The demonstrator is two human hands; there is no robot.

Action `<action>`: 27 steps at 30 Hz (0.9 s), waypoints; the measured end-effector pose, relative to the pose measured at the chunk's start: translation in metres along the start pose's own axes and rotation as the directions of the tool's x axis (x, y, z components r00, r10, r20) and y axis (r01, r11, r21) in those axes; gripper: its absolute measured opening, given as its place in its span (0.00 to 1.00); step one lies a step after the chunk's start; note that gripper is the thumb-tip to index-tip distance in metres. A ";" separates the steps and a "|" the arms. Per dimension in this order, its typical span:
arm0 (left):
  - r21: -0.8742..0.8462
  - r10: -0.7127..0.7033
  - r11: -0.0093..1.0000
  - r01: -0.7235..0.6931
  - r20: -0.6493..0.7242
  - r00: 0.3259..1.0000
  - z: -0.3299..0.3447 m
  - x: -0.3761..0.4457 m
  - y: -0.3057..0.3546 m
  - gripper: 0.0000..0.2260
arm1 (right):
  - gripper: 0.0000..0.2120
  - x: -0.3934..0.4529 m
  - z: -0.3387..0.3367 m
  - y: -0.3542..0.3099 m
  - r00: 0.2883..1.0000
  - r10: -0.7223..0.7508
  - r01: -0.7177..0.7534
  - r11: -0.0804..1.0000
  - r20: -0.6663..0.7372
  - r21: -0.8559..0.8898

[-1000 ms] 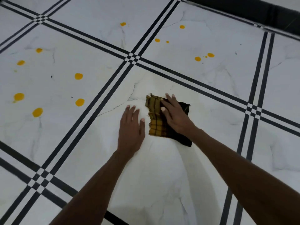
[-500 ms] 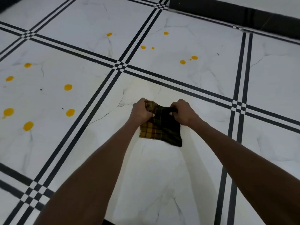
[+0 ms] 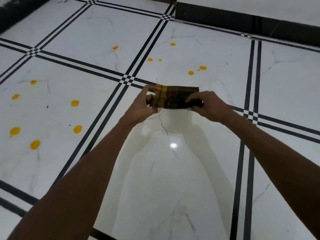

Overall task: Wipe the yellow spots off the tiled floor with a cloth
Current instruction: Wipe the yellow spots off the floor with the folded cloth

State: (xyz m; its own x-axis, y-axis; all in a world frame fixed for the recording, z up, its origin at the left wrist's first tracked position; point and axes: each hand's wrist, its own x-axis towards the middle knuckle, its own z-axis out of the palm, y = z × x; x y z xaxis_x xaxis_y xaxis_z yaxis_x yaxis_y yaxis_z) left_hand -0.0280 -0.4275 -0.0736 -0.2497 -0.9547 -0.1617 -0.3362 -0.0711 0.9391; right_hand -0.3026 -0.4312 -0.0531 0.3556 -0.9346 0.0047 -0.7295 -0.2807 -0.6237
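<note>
Centre frame: my left hand (image 3: pixel 141 106) and right hand (image 3: pixel 206 105) pinch opposite ends of the folded yellow-and-black checked cloth (image 3: pixel 173 97), fingers closed on it, lifted clear to present a fresh face. Yellow spots (image 3: pixel 74 103) wait left and above on the white tiled floor (image 3: pixel 173 179).

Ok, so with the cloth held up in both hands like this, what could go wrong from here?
1. The cloth already looks yellow-stained, so it may smear rather than lift the spots.
2. Spots lie on several tiles, left and far, so some are easily missed.
3. The floor is glossy; the left hand or right hand could slip when leaning.
</note>
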 end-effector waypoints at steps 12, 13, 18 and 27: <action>0.368 0.043 0.929 0.034 -0.200 0.979 0.030 -0.026 -0.087 0.18 | 0.30 -0.003 0.109 0.036 0.991 0.094 -0.067 0.961 0.091 -0.267; 0.470 0.109 0.882 0.028 -0.262 0.959 0.028 -0.025 -0.098 0.16 | 0.33 -0.001 0.125 0.034 0.987 0.135 -0.104 0.949 0.086 -0.299; 0.739 0.223 0.673 0.033 -0.246 0.943 0.035 -0.038 -0.148 0.23 | 0.31 -0.024 0.156 0.050 0.999 -0.026 0.041 0.891 0.039 -0.452; 0.737 0.139 0.609 0.295 -0.465 0.874 0.046 -0.035 -0.153 0.28 | 0.34 0.095 0.145 0.057 0.964 0.216 -0.263 0.866 -0.157 -0.425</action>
State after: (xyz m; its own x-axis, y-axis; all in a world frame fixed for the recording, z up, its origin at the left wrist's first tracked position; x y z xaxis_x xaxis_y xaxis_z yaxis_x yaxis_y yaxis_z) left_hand -0.0093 -0.3699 -0.2250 0.1570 -0.9790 0.1300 -0.9472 -0.1120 0.3005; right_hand -0.2257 -0.5047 -0.2021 0.0932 -0.9956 -0.0072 -0.9738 -0.0896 -0.2091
